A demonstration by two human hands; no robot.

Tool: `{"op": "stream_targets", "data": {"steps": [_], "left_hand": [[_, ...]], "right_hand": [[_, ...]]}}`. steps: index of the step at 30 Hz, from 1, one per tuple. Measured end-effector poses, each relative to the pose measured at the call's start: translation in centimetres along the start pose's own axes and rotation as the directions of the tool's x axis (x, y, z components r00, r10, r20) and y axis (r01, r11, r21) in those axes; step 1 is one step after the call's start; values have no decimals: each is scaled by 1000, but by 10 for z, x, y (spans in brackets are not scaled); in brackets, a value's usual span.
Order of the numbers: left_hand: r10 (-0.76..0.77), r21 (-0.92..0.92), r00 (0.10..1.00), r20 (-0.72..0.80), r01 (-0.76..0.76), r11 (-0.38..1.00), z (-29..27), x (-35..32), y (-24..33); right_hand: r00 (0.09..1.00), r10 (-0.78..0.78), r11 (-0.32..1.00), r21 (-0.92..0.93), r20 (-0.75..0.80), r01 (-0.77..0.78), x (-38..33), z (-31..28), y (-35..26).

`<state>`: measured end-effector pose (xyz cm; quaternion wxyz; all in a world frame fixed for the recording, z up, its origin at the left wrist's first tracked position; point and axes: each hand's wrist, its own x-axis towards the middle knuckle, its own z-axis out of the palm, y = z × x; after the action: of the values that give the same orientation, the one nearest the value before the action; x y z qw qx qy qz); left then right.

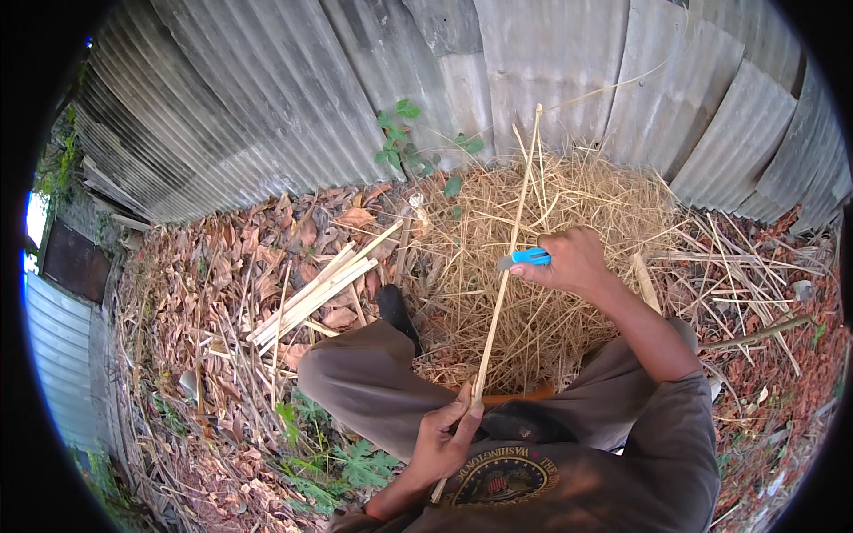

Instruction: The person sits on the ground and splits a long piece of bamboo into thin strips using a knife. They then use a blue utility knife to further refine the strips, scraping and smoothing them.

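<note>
While the bamboo strip (508,266) runs as one long thin line from the person's lap up and slightly right toward the corrugated metal fence (551,62), both hands work along its axis. The left hand (442,440) is closed around the near, lower end, fingers wrapped over it just above the knee. The right hand (569,259) is closed on a blue-handled knife (526,258), whose blade meets the strip near mid-length from the right side. The far tip stands free above a pile of dry shavings (551,231). A bundle of split bamboo slats (311,298) lies well apart to the left on the leaf-covered ground (204,293). Nothing obstructs the strip between the hands.
</note>
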<state>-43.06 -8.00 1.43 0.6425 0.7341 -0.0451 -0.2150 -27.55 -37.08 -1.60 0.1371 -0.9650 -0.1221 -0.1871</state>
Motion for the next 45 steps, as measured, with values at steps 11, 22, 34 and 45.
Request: {"op": "stream_targets", "data": {"steps": [11, 22, 34, 45], "left_hand": [[-35, 217, 977, 209, -12, 976, -20, -38, -4], [-64, -137, 994, -93, 51, 989, -5, 31, -28], [-161, -445, 986, -35, 129, 886, 31, 95, -35], [-61, -264, 990, 131, 94, 960, 19, 70, -35]], "right_hand": [[781, 616, 770, -133, -100, -624, 16, -21, 149], [906, 17, 842, 482, 424, -242, -24, -17, -43], [930, -71, 827, 543, 361, -147, -84, -2, -106], [571, -216, 882, 93, -792, 462, -80, -250, -97]]}}
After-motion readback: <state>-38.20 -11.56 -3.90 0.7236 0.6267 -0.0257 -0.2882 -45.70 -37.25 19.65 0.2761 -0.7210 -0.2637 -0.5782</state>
